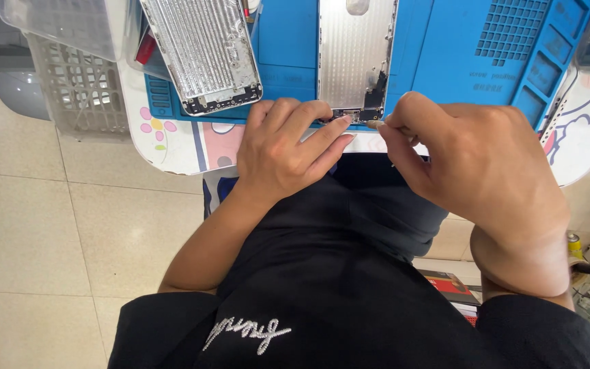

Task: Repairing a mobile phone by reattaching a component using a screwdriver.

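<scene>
An opened silver phone housing (353, 55) lies on a blue work mat (459, 48), its near end at the table's edge. My left hand (285, 147) rests on that near end, fingertips pressing the small dark parts at the bottom. My right hand (479, 164) is closed around a thin tool (375, 125), whose tip touches the housing's bottom edge beside my left fingers. A second silver phone shell (203, 51) lies tilted on the mat to the left.
A white plastic basket (80, 89) and a clear lid (56, 20) stand at the table's left end. The mat's right side has a grid of small compartments (513, 27). Tiled floor lies below left; small items sit on the floor at right.
</scene>
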